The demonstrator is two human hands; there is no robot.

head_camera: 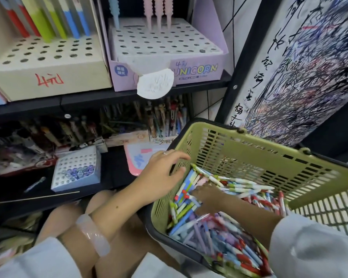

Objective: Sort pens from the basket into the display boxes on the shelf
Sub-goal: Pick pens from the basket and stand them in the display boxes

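You're at the picking step: your left hand [161,173] rests open on the basket [239,149] rim at lower right, while your right hand [206,197] digs among the pens [209,227], its grip unclear. Next, pull out matching pens for the boxes [165,55] at the top.

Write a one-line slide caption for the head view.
Both hands, left and right, reach into a green slotted plastic basket of mixed coloured pens.

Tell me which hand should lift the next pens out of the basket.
Right, probably. The right hand is already down among the pens inside the basket, while the left hand only rests on its rim.
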